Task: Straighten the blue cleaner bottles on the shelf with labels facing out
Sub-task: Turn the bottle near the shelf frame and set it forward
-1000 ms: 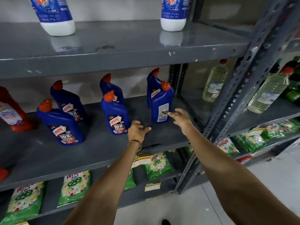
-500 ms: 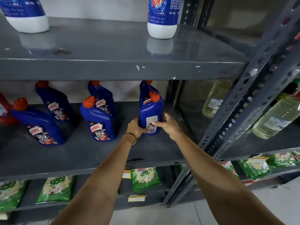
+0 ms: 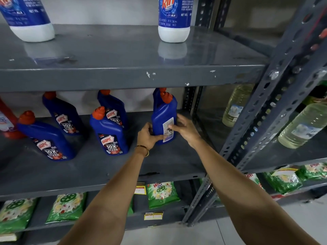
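Note:
Several blue cleaner bottles with orange caps stand on the grey middle shelf (image 3: 168, 161). The front right bottle (image 3: 163, 114) shows its white back label with a barcode. My left hand (image 3: 148, 134) grips its lower left side and my right hand (image 3: 184, 127) grips its right side over the label. Another blue bottle (image 3: 156, 91) stands right behind it, mostly hidden. To the left, a front middle bottle (image 3: 108, 135), a front left bottle (image 3: 47, 140) and two rear bottles (image 3: 64, 114) (image 3: 115, 106) show their front labels.
A red bottle (image 3: 7, 121) stands at the far left of the shelf. Two white-and-blue detergent bottles (image 3: 174, 20) sit on the shelf above. Green detergent packets (image 3: 161, 194) lie below. A slotted upright (image 3: 265, 106) separates a right bay with clear oil bottles (image 3: 235, 105).
Both hands reached in from the shelf's front edge and closed on the front right bottle. The camera moved closer and tilted up.

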The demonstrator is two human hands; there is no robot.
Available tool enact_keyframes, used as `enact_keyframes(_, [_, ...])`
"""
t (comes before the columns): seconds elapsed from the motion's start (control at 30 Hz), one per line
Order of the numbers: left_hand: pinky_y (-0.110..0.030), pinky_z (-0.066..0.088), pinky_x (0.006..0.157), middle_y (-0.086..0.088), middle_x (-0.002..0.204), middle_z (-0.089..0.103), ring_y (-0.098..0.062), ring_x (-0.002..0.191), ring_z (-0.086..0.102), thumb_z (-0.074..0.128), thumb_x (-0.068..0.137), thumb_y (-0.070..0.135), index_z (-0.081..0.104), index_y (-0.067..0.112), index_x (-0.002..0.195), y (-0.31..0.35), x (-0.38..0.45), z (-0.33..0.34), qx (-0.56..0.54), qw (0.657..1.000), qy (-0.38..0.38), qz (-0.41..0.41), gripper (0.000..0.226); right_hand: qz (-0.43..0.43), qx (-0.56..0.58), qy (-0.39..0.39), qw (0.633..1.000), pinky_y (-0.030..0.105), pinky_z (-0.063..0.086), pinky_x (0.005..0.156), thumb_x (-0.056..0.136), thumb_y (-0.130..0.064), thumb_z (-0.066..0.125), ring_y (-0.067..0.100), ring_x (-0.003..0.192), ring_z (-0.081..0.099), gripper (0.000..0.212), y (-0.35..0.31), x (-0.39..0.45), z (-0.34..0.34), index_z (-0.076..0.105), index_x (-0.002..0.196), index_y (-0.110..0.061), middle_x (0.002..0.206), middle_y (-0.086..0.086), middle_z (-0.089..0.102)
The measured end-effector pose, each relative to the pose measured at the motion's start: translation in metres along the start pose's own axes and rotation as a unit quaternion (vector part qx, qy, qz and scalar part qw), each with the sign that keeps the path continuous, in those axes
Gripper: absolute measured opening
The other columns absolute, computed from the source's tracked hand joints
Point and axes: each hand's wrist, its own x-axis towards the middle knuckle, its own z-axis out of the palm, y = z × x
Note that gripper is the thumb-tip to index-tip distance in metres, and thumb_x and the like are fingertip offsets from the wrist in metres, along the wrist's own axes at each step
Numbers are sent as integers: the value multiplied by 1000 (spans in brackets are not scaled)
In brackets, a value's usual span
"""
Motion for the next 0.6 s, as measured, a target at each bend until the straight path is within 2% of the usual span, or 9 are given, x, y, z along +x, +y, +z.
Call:
enact_keyframes(0.1, [-40, 55, 74, -11, 92, 69, -27, 82, 64, 83, 59, 25, 54, 8, 94, 7, -10, 9, 34, 997, 56, 26, 48, 3, -55, 20, 998, 44, 51, 97, 57, -28, 85, 18, 111, 61, 75, 0, -1, 14, 50, 123, -29, 123, 2, 63])
enact_keyframes(0.17, [-35, 50, 65, -5, 80, 64, -23, 73, 60, 79, 63, 23, 52, 9, 88, 14, -19, 15, 71, 992, 81, 63, 39, 5, -84, 58, 995, 44, 50, 98, 42, -45, 87, 18, 115, 57, 92, 6, 0, 28, 45, 123, -32, 125, 1, 58])
enact_keyframes(0.23, [-34, 48, 61, -2, 75, 60, -21, 68, 57, 78, 63, 24, 50, 11, 84, 17, -24, 16, 101, 987, 75, 103, 38, -5, -68, 102, 993, 41, 50, 98, 44, -42, 86, 18, 113, 57, 89, 5, -2, 34, 45, 121, -27, 123, 2, 58])
enact_keyframes(0.27, [-34, 50, 61, -4, 76, 62, -21, 69, 59, 80, 62, 26, 51, 11, 84, 14, -22, 13, 99, 988, 50, 103, 39, -7, -54, 116, 992, 41, 51, 96, 46, -38, 86, 18, 110, 59, 85, 4, -3, 34, 47, 121, -25, 121, 1, 61])
enact_keyframes(0.33, [-35, 55, 70, -10, 86, 66, -24, 80, 65, 84, 59, 24, 54, 14, 88, 12, -15, 1, 25, 998, -47, 46, 43, -7, -26, 109, 994, 40, 52, 93, 49, -30, 86, 18, 106, 62, 78, 3, -6, 26, 51, 118, -23, 116, 0, 65])
enact_keyframes(0.4, [-38, 55, 87, -13, 105, 64, -28, 102, 64, 82, 64, 17, 55, 13, 103, 10, -5, -16, -60, 985, -154, -40, 47, -13, 12, 67, 998, 38, 53, 90, 57, -16, 84, 19, 103, 64, 64, 2, -10, 17, 57, 114, -20, 110, 1, 67])
enact_keyframes(0.47, [-38, 47, 100, -11, 124, 57, -25, 116, 56, 75, 73, 12, 50, 11, 122, 8, 0, -28, -100, 963, -229, -102, 55, -17, 54, 24, 998, 32, 53, 86, 65, -6, 78, 17, 99, 64, 48, 0, -15, 12, 60, 107, -21, 105, -1, 68])
enact_keyframes(0.53, [-32, 48, 100, -7, 126, 56, -20, 116, 55, 65, 81, 7, 44, 12, 130, 5, -1, -33, -159, 933, -291, -137, 52, -12, 95, -14, 995, 33, 53, 86, 70, -3, 74, 17, 97, 65, 40, 0, -18, 10, 62, 104, -21, 103, 0, 68])
enact_keyframes(0.6, [-28, 53, 91, -3, 119, 60, -17, 108, 60, 56, 87, 6, 49, 18, 123, 1, -3, -31, -213, 906, -333, -150, 38, 0, 123, -44, 991, 37, 51, 91, 70, -5, 72, 18, 99, 65, 42, 1, -19, 8, 61, 110, -15, 106, 4, 67])
